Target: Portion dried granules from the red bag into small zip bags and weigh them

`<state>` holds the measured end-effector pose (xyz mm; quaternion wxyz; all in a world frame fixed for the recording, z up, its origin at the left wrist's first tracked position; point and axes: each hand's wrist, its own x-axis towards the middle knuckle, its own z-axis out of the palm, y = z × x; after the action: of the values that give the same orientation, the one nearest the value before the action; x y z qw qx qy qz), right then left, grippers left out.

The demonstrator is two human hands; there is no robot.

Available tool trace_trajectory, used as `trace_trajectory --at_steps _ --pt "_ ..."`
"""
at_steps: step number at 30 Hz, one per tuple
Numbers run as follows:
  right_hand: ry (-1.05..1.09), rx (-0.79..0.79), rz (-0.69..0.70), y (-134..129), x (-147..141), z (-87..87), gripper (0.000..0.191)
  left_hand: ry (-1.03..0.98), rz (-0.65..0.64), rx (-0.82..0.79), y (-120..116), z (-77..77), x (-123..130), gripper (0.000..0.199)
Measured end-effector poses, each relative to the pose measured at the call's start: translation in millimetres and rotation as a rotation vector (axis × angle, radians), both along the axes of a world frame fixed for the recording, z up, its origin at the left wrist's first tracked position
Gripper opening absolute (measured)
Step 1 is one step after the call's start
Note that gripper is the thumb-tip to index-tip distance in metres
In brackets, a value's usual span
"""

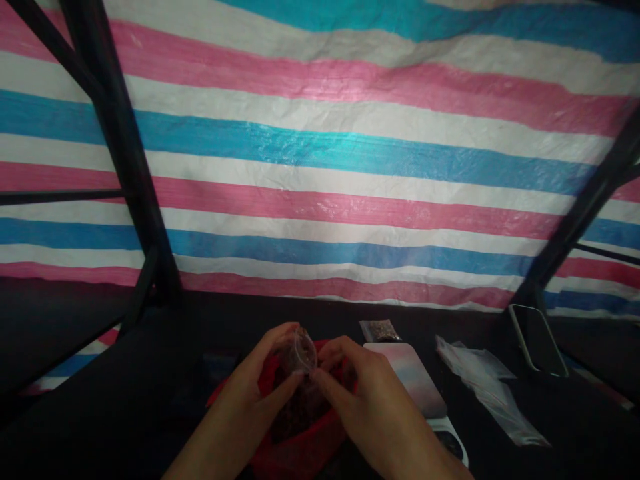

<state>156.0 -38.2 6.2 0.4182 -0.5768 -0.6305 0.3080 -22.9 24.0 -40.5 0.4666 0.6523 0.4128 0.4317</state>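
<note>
Between my two hands is a small clear plastic bag, its mouth spread into a round opening. My left hand is closed on the bag's left side, thumb at the near edge. On the other side, my right hand pinches the bag's right edge. Right below them sits a red bag with its top open. Dark, loose small pieces lie inside it, too dim to name. What the clear bag contains, if anything, is hard to make out.
Right of my hands stands a white kitchen scale with a shiny plate. Behind it lies a small filled clear bag. Flat clear bags and a phone lie farther right. Dark frame posts and a striped sheet rise behind.
</note>
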Motion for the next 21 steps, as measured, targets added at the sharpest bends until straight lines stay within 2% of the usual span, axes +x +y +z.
trace_trajectory --at_steps 4,9,14,18,21 --pt "0.067 -0.021 -0.013 1 -2 -1.4 0.007 -0.006 0.013 0.002 -3 -0.4 3 0.053" --pt "0.1 0.019 -0.048 6 -3 -5.9 0.017 -0.088 -0.051 -0.056 -5 1.0 6 0.056" --pt "0.129 0.049 -0.079 7 6 0.6 0.014 -0.157 -0.106 -0.111 -6 4.2 4 0.054" --pt "0.034 0.11 -0.247 -3 45 9.0 0.022 -0.209 0.016 -0.044 -3 5.4 -3 0.05" --pt "-0.015 0.037 -0.33 -11 92 7.1 0.033 -0.212 0.087 -0.02 0 6.9 -11 0.047"
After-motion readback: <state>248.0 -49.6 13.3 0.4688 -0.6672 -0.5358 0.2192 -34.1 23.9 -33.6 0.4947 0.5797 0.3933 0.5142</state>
